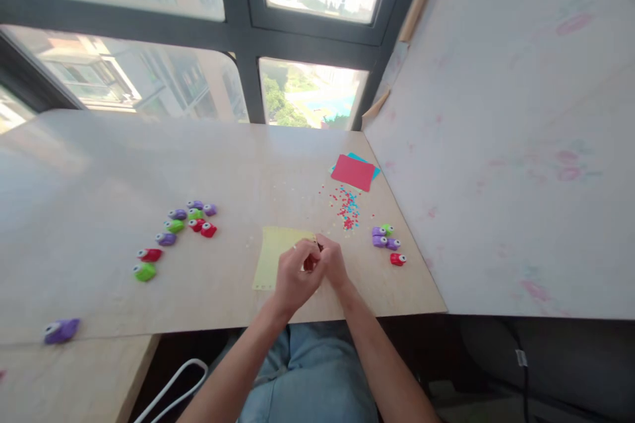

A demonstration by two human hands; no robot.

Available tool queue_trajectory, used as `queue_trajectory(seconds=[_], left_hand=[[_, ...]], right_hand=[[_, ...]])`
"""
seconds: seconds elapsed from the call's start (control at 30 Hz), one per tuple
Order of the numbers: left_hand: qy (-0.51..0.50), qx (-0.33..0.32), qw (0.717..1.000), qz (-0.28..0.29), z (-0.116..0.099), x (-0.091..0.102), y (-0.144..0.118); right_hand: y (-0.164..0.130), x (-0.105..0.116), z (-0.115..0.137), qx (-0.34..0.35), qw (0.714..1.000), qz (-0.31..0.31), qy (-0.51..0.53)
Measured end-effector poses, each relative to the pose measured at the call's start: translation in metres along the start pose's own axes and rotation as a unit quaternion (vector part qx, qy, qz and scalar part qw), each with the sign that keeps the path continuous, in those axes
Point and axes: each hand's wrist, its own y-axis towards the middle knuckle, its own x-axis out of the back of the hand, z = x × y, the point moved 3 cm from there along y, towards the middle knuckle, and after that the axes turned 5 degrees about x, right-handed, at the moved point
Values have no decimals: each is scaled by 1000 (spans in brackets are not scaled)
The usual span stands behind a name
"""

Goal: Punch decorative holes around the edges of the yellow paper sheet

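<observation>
My left hand (296, 274) and my right hand (333, 261) meet over the right side of a yellow sheet of paper (272, 248). Both are closed, fingers curled around a small red craft punch (309, 264) that shows only in part between them. The sheet lies flat, with small punched notches along its near edge; my hands hide its right part. Tiny red and blue paper cutouts (348, 208) are heaped beyond my right hand.
Craft punches (166, 238) in purple, green and red stand at left; several more (380, 238) are near the right wall. One purple punch (61, 331) sits front left. Red and blue cards (353, 172) lie at the back, below the window. The table's front edge borders my lap.
</observation>
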Motion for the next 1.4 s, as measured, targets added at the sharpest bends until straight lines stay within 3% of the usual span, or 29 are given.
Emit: queue_trajectory(seconds=[0.1, 0.23, 0.33, 0.4, 0.63, 0.8, 0.93, 1.17, 1.4], left_hand=[[22, 83, 991, -107, 18, 55, -6], [89, 184, 956, -212, 52, 118, -15], [143, 255, 924, -248, 80, 154, -21], [177, 280, 914, -235, 95, 167, -21], [349, 299, 879, -127, 118, 168, -4], [391, 332, 855, -84, 122, 165, 7], [379, 338, 860, -48, 125, 167, 12], [377, 283, 882, -7, 120, 168, 16], [155, 283, 945, -59, 115, 169, -5]], right_hand=[[4, -1, -4, 4, 999, -21, 28], [6, 13, -26, -15, 996, -73, 51], [6, 19, -38, -21, 995, -81, 55], [5, 18, -41, -26, 995, -79, 54], [4, 15, -44, -43, 994, -79, 65], [4, 15, -48, -57, 992, -72, 81], [4, 14, -50, -76, 989, -74, 101], [5, 16, -47, -92, 984, -79, 128], [4, 18, -44, -102, 978, -85, 161]])
